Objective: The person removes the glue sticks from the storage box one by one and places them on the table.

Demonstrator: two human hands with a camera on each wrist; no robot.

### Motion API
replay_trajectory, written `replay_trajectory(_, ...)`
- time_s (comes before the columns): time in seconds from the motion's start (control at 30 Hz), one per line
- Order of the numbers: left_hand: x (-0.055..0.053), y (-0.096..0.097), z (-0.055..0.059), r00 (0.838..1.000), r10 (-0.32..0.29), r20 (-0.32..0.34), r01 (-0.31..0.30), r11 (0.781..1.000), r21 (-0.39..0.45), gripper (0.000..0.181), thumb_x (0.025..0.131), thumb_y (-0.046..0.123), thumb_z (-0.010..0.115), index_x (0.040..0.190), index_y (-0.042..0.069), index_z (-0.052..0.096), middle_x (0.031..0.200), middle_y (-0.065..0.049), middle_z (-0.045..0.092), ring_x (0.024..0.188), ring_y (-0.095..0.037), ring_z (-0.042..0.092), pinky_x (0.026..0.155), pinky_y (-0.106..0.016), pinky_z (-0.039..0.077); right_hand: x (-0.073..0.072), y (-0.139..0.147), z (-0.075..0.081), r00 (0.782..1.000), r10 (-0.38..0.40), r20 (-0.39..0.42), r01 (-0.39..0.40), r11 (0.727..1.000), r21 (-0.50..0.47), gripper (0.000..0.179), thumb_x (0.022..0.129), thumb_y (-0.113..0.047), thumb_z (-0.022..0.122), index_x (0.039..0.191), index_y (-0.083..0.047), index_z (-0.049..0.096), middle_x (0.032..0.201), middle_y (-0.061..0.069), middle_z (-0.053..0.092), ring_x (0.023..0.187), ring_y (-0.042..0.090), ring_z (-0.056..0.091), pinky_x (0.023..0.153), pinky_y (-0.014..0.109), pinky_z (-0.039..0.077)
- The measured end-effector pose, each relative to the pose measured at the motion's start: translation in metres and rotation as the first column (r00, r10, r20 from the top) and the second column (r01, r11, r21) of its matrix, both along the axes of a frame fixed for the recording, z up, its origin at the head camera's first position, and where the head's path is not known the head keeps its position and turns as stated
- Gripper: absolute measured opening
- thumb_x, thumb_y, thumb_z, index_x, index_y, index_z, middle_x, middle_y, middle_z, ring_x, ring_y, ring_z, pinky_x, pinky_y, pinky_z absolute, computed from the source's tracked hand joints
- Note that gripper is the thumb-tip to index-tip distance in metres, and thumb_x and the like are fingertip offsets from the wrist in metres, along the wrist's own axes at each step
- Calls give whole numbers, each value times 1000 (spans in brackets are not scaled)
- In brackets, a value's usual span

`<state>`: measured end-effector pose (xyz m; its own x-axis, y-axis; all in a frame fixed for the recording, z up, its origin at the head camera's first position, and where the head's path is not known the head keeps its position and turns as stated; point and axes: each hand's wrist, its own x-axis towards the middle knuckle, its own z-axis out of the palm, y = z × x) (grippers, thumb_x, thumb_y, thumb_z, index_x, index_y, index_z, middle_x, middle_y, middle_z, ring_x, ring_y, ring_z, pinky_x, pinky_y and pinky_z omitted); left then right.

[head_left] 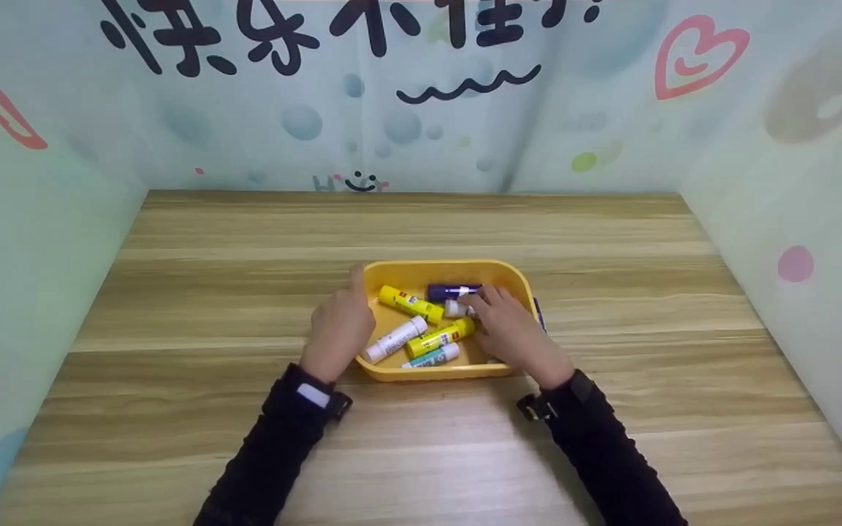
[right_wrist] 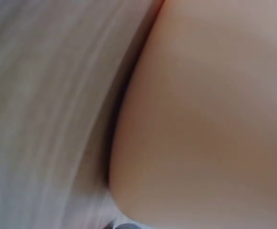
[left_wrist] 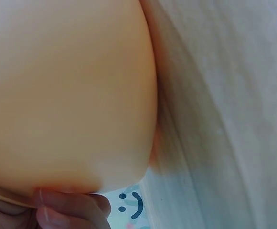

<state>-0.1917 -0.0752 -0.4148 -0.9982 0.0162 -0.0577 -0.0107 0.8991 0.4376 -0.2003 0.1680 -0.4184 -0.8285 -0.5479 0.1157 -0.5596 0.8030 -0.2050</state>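
- While the left hand [head_left: 337, 332] holds the left end of a yellow tub [head_left: 435, 374], the right hand [head_left: 512, 332] reaches in over the opposite end.
- Just left of the right fingertips lies a half-hidden white stick [head_left: 455, 308], inside the tub; its visible part runs roughly left to right, and the right hand is much the nearer.
- The left grip is curled against the tub's wall near the rim. Whether the right grip pinches the half-hidden white stick or merely touches it, I cannot tell.
- Also in the tub: a dark blue stick [head_left: 450, 292] lying crosswise just beyond; a far yellow stick [head_left: 411, 304] slanting down to the right; and, nearer, a long white stick [head_left: 395, 339], a near yellow stick [head_left: 441, 337] and a teal-and-white stick [head_left: 433, 356], all three slanting up to the right.
- Beneath the tub is a wood-grain table [head_left: 421, 453].
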Motion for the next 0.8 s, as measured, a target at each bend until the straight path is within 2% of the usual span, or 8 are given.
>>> replay_trajectory(0.13, 0, 0, -1, 1000, -4, -16, 4, 1000, -1, 62, 87, 3, 48, 142, 4, 19, 69, -8, 55, 53, -21, 51, 45, -27, 38, 0, 0, 1, 1000, -5, 24, 4, 1000, 15, 37, 79, 0, 60, 116, -3, 59, 104, 13, 54, 98, 30, 47, 87, 42, 42)
replay_trajectory(0.33, 1, -1, 0, 999, -16, -52, 16, 1000, -7, 61, 86, 3, 49, 140, 2, 22, 68, -9, 54, 51, -20, 50, 43, -27, 38, 1, -1, 2, 985, -61, 161, 54, 997, 50, 29, 79, -8, 65, 107, 0, 61, 100, 13, 57, 93, 26, 52, 83, 39, 46)
replay_trajectory(0.5, 2, -1, 0, 998, -16, -63, 16, 1000, -11, 59, 86, 3, 50, 139, 3, 24, 69, -10, 55, 53, -21, 51, 43, -29, 37, 0, 0, 1, 988, -46, 150, 42, 999, 34, 29, 79, -8, 63, 106, 1, 61, 101, 14, 58, 91, 26, 56, 81, 39, 49)
replay_trajectory(0.8, 0, 0, 1, 1000, 2, -12, -2, 1000, 14, 61, 86, 2, 47, 142, 5, 21, 71, -9, 55, 54, -22, 52, 45, -28, 38, -1, 0, 2, 985, -59, 164, 64, 998, -24, 30, 84, -21, 65, 105, -1, 60, 98, 11, 59, 88, 23, 54, 78, 37, 48)
